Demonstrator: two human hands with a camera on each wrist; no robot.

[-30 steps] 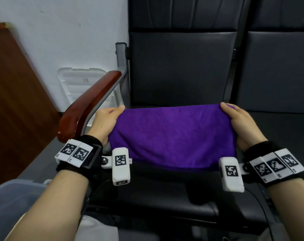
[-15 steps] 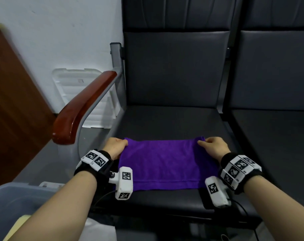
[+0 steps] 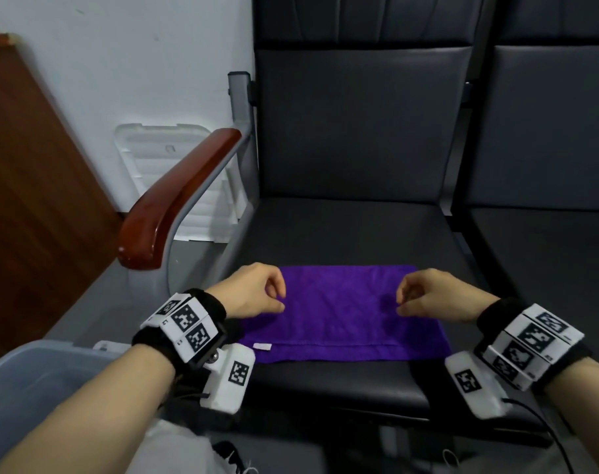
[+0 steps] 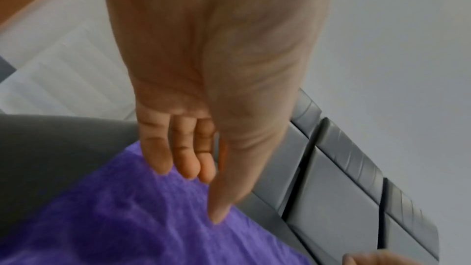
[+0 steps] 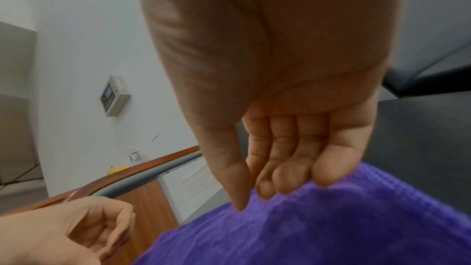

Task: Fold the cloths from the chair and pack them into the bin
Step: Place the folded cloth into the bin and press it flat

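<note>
1. Where it lies flat on the chair seat, the purple cloth runs its long axis from hand to hand, directly beneath both sets of fingers.
2. Left hand: fingers loosely curled, holding nothing, over the cloth's left end.
3. Right hand: likewise curled and empty, over the right end; neither hand is nearer.
4. Bin: off beyond the left wrist.
</note>
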